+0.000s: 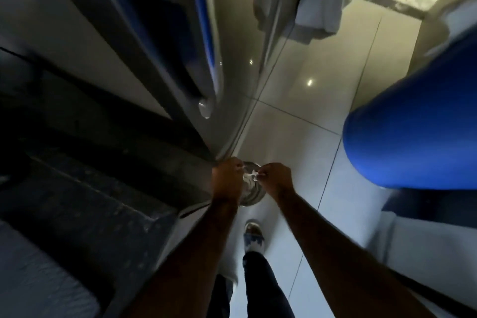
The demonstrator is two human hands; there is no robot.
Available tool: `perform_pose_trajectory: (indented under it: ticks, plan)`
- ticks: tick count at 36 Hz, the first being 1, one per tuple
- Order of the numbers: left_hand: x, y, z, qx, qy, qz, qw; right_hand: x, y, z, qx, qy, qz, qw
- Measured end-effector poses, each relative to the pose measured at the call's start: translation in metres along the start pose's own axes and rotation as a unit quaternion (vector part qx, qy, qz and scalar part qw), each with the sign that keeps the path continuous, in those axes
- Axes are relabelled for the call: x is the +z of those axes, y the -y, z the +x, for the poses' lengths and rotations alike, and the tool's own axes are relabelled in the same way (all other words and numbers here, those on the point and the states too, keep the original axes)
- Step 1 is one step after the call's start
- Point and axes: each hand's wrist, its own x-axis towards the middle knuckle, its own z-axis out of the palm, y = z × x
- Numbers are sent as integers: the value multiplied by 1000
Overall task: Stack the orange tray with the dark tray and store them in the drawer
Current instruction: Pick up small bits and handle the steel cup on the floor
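Neither the orange tray nor the dark tray is in view. My left hand (227, 178) and my right hand (276, 178) are held close together, low over the floor. Between their pinched fingertips is a small white object (251, 175); the frame is too blurred to tell what it is. Directly beneath the hands sits a round shiny metal object (254, 195) on the floor, partly hidden by my wrists. Dark open cabinet or drawer levels (98, 183) lie to the left of my left arm.
A glossy grey cabinet front (240, 59) runs up the left of the tiled floor (309, 100). A large blue rounded object (413, 137) stands at the right. My shoe (254, 236) and dark trouser leg are below the hands. A white cloth (317, 10) hangs at the top.
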Motion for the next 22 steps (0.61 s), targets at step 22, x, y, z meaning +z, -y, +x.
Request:
perform_pose_trajectory:
  ticks: [22]
  plan:
    - [224, 207, 128, -38, 119, 179, 976, 217, -164, 136, 72, 40, 92, 992]
